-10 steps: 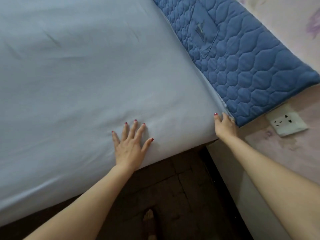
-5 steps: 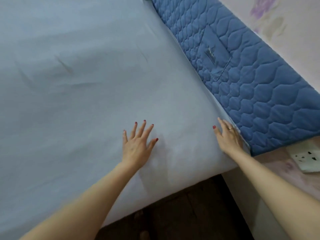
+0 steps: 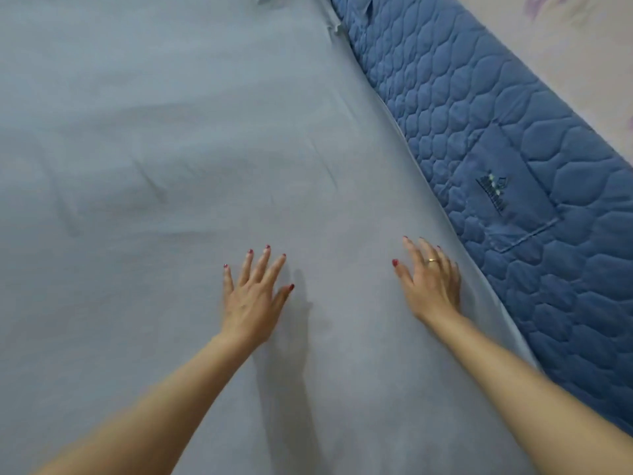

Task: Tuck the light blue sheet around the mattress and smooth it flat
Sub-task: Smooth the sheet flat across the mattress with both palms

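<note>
Both hands flat, sheet lengthwise along headboard

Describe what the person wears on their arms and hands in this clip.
Both forearms are bare, no sleeves in view. The left hand and right hand both have dark red polish on the nails. The right hand carries a thin gold-coloured ring on one finger. No watch, bracelet or gloves show.
</note>
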